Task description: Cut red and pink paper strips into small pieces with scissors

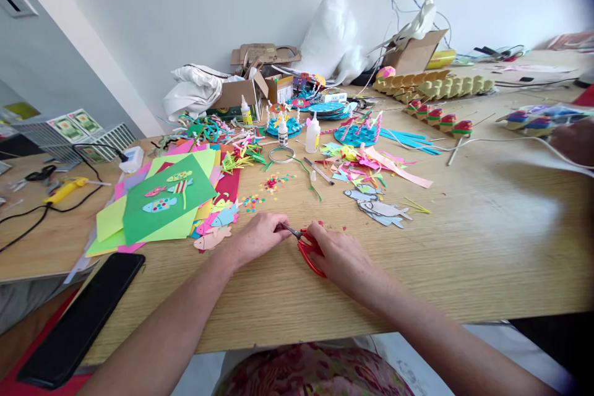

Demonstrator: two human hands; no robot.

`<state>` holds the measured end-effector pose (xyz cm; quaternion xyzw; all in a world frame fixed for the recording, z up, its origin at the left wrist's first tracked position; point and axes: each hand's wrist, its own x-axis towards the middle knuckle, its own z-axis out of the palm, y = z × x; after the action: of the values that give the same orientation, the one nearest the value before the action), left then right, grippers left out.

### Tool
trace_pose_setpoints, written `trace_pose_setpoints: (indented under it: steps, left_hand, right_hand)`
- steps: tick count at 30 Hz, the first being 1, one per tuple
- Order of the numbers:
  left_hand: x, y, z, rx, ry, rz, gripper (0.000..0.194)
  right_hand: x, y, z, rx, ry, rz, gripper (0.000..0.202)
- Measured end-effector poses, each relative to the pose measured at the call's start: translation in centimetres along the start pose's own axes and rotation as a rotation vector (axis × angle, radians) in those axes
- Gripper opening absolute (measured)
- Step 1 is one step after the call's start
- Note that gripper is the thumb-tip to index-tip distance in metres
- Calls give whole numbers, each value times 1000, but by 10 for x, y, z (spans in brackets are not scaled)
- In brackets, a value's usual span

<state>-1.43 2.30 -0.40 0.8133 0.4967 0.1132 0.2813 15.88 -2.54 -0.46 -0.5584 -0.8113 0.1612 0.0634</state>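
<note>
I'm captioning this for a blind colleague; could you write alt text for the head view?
A person's right hand holds red-handled scissors, their tips at the fingers of the left hand, over a wooden table. Around them are paper fish, coloured paper sheets and small bottles.

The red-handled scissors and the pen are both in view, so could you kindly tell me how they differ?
The scissors are gripped in the right hand, while the pen lies on the table. The scissors have bright red handles, whereas the pen has a pale barrel with a dark end. The scissors' handle curves outward; the pen is straight. Both are handheld tools.
</note>
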Motion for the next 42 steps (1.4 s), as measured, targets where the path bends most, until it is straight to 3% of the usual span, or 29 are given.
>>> trace_pose_setpoints:
  steps: [9, 16, 21, 25, 29, 35, 42]
  left_hand:
    - [0, -10, 3, -91, -158, 50, 19]
    - [-2, -5, 3, -107, -261, 178, 16]
    - [-4, 4, 6, -55, -149, 259, 18]
    - [-6, 13, 17, 69, -70, 359, 18]
    - [-6, 17, 29, 150, 0, 360, 17]
    - [-2, 18, 30, -83, 82, 228, 27]
    - [-1, 20, 28, -489, -32, 147, 12]
  right_hand:
    - [-2, 5, 5, 70, 69, 17, 6]
    - [-4, -1, 10, 16, 85, 47, 10]
    - [-5, -1, 7, 86, 110, 78, 9]
    - [-5, 3, 3, 196, 161, 117, 9]
    - [-3, 11, 2, 356, 195, 98, 4]
    - [0, 18, 3, 702, 153, 45, 8]
    - [1, 15, -4, 1114, 50, 51, 18]
